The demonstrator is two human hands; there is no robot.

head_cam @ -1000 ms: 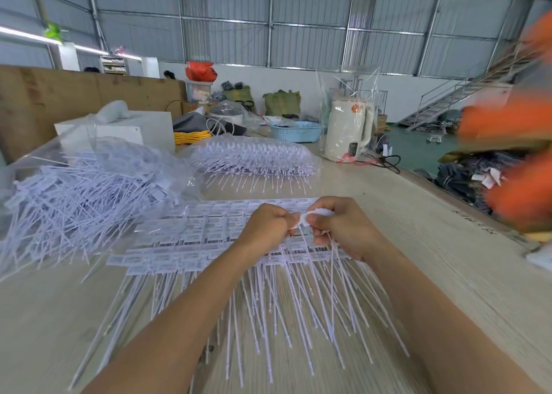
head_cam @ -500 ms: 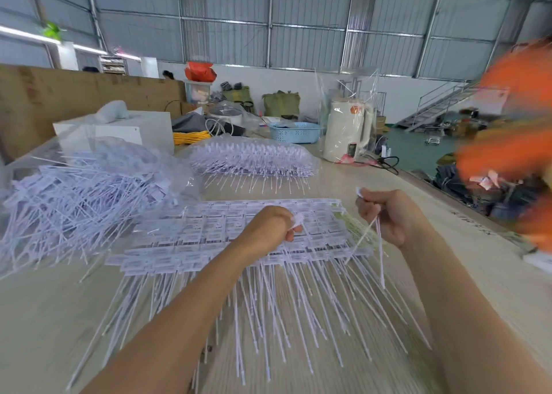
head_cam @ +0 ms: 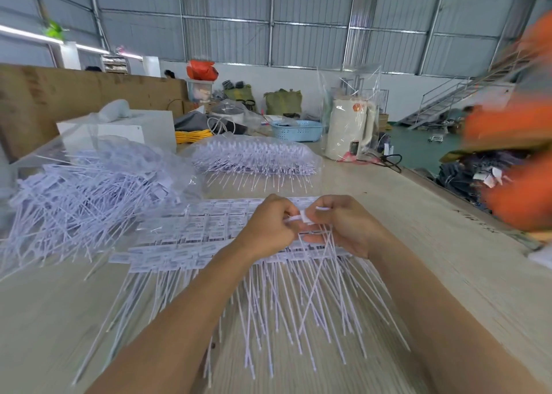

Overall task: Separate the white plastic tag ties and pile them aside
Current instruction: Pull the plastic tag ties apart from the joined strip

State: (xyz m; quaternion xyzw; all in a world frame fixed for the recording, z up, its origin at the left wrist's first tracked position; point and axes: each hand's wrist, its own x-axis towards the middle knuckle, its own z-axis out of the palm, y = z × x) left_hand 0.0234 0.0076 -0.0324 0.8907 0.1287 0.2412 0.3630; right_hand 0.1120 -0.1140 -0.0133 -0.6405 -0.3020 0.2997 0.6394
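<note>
at the far left of the bench we see a loose pile of separated ties lying partly under clear plastic, with a white box behind it and a brown board wall beyond. nearer the middle, our left hand curls its fingers and pinches one end of a white plastic tag tie; this grip is pressed together, thumb against fingertips. just to its right our right hand pinches the other end of the same tie, fingers curled, and several thin tails hang down from under this hand. the two hands almost touch, held just above the joined sheet of ties, whose label heads lie in rows on the bench and whose long tails fan out toward us. behind the hands a second bagged bundle of ties rests on the bench, then a yellow coil, a blue basket and a white kettle wrapped in clear plastic. the bench is pale wood grain. the room is a large hall with grey corrugated metal walls and a metal staircase at the right. at the far right edge an orange blur fills the view; we cannot tell what it is.
</note>
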